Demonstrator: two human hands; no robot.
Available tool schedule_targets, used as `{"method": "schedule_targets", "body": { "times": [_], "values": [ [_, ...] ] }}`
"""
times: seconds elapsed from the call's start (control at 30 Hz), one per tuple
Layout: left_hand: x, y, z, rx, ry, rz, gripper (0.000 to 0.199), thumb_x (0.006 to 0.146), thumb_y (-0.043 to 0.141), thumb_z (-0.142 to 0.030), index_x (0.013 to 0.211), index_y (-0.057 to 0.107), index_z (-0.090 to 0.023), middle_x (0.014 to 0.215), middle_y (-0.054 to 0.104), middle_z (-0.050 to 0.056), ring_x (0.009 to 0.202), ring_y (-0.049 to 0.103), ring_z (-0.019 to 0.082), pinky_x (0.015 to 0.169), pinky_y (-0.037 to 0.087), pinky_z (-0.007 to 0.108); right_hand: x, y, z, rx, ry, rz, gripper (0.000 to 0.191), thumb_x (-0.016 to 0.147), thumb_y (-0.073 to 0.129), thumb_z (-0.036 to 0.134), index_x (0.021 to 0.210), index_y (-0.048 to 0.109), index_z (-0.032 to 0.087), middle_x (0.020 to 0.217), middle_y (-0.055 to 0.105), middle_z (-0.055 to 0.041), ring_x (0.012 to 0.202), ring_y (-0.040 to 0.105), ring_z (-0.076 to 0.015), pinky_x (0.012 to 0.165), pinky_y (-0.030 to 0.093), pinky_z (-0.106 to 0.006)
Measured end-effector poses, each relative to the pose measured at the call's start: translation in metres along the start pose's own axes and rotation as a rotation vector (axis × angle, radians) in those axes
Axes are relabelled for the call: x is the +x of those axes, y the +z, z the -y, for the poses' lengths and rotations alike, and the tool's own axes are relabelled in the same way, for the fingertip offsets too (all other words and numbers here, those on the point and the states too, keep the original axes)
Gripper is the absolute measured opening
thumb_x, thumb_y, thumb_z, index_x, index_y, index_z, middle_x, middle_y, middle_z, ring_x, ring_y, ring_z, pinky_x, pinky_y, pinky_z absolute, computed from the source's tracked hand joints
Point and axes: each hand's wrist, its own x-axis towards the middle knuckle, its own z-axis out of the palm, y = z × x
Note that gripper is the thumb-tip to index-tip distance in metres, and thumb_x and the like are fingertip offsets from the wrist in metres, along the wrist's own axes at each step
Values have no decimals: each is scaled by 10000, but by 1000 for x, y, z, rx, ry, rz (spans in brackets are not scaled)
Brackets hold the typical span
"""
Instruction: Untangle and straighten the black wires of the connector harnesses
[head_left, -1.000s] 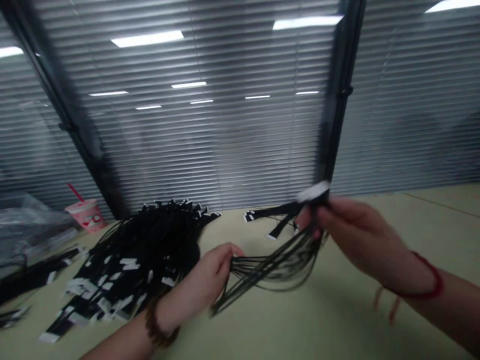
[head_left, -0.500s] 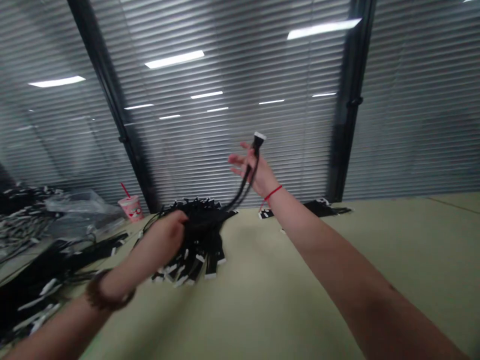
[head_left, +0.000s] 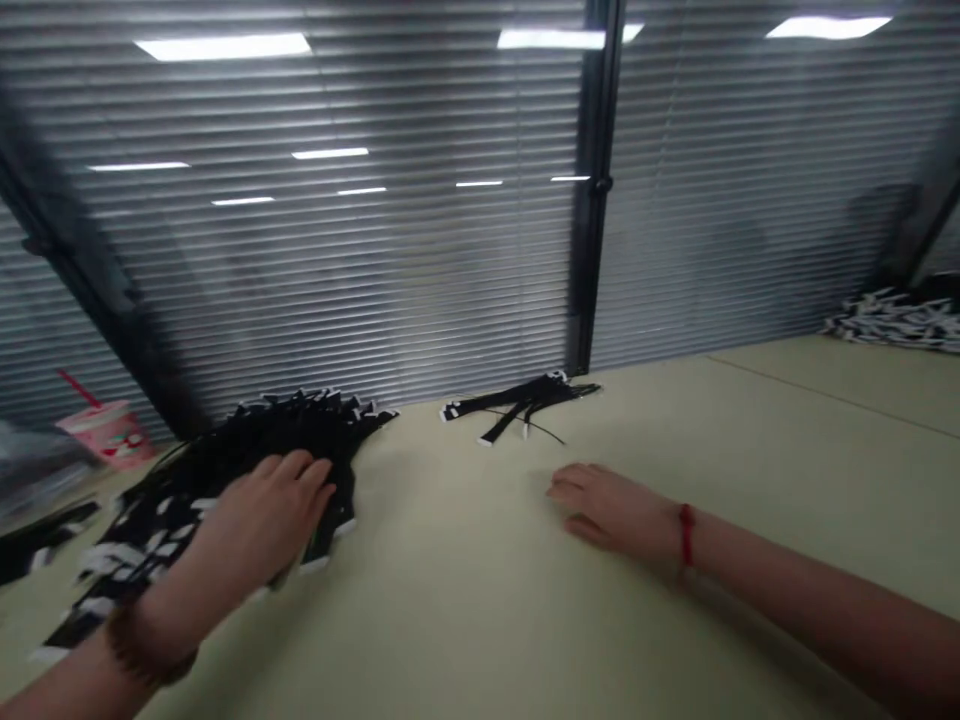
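My left hand [head_left: 266,515] lies over a heap of black cables [head_left: 277,430] with white connector ends. Its fingers curl closed on a black cable [head_left: 328,530] at the heap's right side; the fingertips are partly hidden. My right hand [head_left: 611,508] hovers low over or rests on the pale tabletop [head_left: 450,600], which of these I cannot tell. It holds nothing, with the thumb apart from the loosely bent fingers. Beyond it, nearer the window, a few loose black cables [head_left: 517,400] lie crossed.
A pink cup [head_left: 112,435] with a red straw stands at the left, beside a clear plastic bag [head_left: 37,470]. Another cable bundle [head_left: 900,320] lies at the far right. Window blinds [head_left: 450,280] rise behind the table edge.
My right hand has let go of the black cable it held up and come down to the right. My left hand has moved onto the heap. The view has turned right.
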Motion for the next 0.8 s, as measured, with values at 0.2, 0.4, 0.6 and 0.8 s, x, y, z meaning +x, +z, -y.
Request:
{"method": "schedule_targets", "body": {
  "times": [0.2,0.4,0.6,0.8],
  "values": [
    [62,89,-98,239,228,184,246,850,437,-144,955,656,-184,1000,651,98,952,567,281,840,439,417,46,18,-81,-85,104,-202,419,896,537,317,1280,461,166,1328,422,-117,1208,418,-274,979,355,-509],
    [95,130,-105,397,40,211,352,864,414,-116,1179,557,-53,1195,558,255,1095,516,397,800,443,492,62,27,-93,8,67,-154,500,906,516,347,1359,380,186,1398,356,-125,1249,384,-284,993,350,-510],
    [70,85,-41,554,-280,255,225,815,532,-175,867,628,22,828,631,255,816,616,382,615,464,408,54,33,-100,55,72,-174,509,910,499,387,1362,379,185,1400,356,-130,1263,369,-285,1012,325,-516],
    [60,68,7,513,-302,271,242,842,601,-305,986,598,-111,1004,624,96,933,596,240,798,480,425,61,38,-102,46,88,-191,428,911,510,352,1296,451,174,1334,427,-122,1207,430,-266,986,359,-501]
  ]
}}
